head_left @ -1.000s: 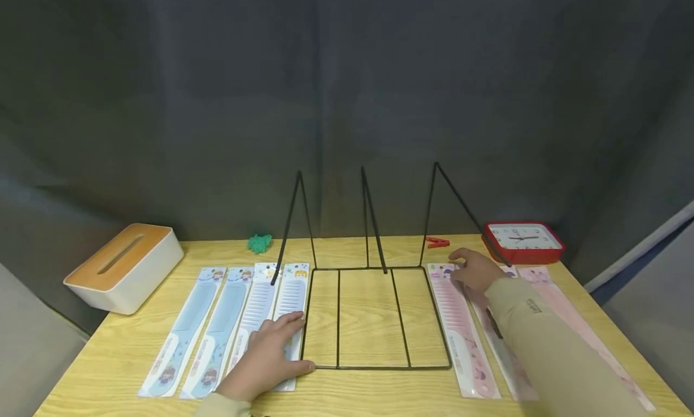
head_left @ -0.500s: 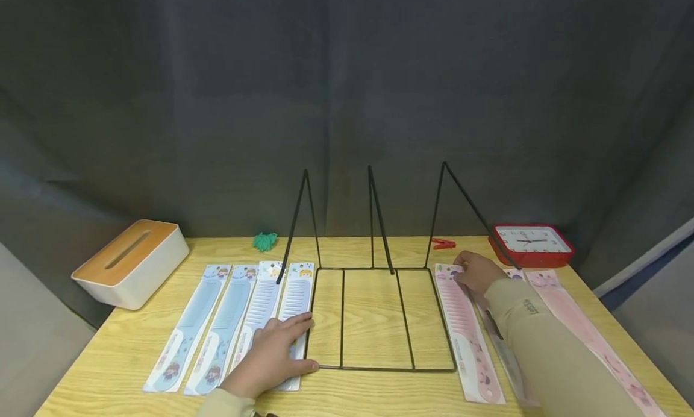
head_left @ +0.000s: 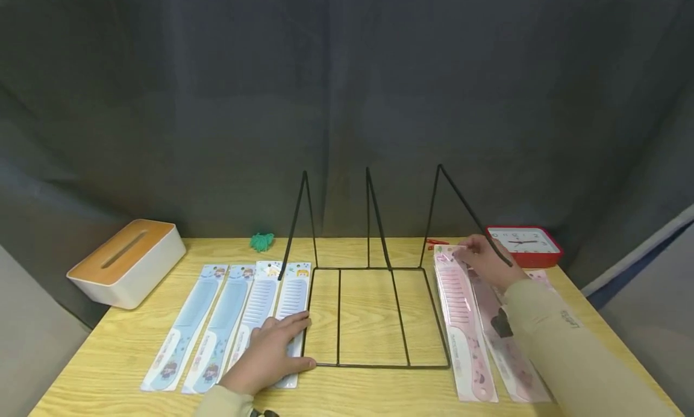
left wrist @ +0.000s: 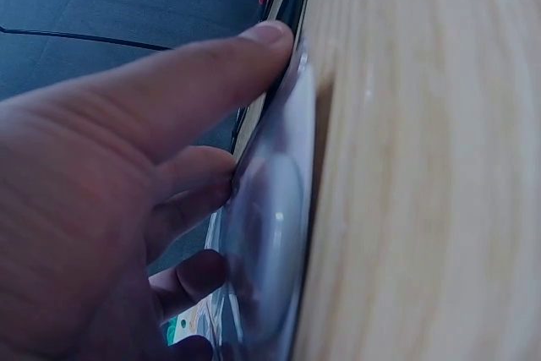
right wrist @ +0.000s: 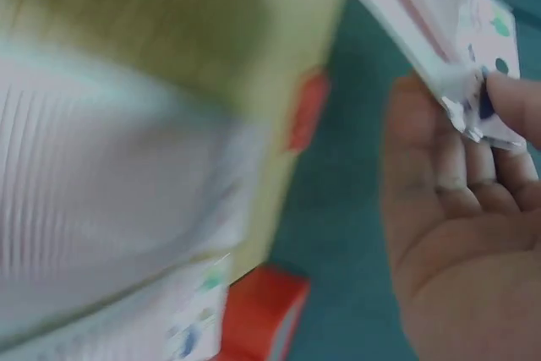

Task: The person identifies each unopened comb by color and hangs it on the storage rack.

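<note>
My right hand (head_left: 490,260) pinches the top end of a packaged pink comb (head_left: 467,335), whose upper end is raised off the table. In the right wrist view the thumb and fingers grip the pack's printed end (right wrist: 494,52). My left hand (head_left: 271,351) lies over the packaged pale blue comb (head_left: 293,293) nearest the rack, fingers spread. Its fingertips and thumb touch the left front of a black wire rack (head_left: 338,320), which has upright triangular dividers. In the left wrist view the clear pack (left wrist: 275,226) lies under the loosely bent fingers.
More packaged blue combs (head_left: 217,329) lie in a row at left. Another pink pack (head_left: 523,375) lies partly under my right arm. A tissue box (head_left: 127,269), green twine (head_left: 262,242), a red clip (head_left: 436,242) and a red clock (head_left: 534,259) stand along the back.
My right hand has lifted the upper end of the nearest pink comb pack from the table. The left hand keeps its place by the rack.
</note>
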`<state>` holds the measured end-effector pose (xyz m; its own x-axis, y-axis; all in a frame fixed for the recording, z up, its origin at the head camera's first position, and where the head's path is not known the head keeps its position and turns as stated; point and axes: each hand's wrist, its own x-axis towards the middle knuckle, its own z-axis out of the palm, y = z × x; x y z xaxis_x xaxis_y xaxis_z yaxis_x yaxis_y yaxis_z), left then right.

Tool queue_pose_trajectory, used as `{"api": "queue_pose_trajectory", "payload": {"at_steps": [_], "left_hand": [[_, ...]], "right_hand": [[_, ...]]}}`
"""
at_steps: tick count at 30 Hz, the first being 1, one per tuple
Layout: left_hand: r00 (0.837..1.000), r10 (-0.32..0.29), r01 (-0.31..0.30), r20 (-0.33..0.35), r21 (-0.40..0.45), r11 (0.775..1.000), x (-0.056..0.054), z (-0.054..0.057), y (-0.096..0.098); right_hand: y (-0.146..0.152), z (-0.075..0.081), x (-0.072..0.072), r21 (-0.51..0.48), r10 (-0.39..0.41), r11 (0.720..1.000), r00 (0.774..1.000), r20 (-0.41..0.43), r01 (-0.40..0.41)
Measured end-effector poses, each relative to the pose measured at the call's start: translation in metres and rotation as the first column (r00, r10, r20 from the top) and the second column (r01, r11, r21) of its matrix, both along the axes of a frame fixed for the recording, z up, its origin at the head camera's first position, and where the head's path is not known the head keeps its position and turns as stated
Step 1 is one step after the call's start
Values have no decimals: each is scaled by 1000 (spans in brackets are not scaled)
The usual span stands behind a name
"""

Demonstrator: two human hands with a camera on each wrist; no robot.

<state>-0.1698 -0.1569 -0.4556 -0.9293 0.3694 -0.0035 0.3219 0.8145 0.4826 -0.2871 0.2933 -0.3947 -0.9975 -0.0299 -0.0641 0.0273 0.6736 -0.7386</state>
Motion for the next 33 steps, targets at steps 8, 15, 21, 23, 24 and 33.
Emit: {"api": "queue_pose_trajectory", "payload": {"at_steps": [8, 15, 21, 23, 24, 33], "left_hand": [[1000, 3, -3, -6, -12, 1000, 2, 1, 0], [1000, -6, 6, -4, -30, 1000, 1, 1, 0], [1000, -9, 9, 1, -27, 1000, 0, 2, 1], [1000, -9, 9, -5, -25, 1000, 0, 3, 2], [1000, -9, 9, -8, -24, 1000, 1, 3, 2], [1000, -5, 5, -16, -12, 1000, 2, 4, 3]], "right_hand": [[-53, 59, 83, -308, -2, 951, 993, -116, -34], [-113, 88, 145, -451, 150, 801, 862, -485, -394], [-137, 102, 159, -491, 120, 709, 772, -624, -507], [-140, 105, 159, -515, 95, 706, 786, -611, -486], [-141, 106, 159, -525, 84, 707, 794, -603, -473], [-149, 111, 158, -539, 76, 709, 809, -582, -455]]}}
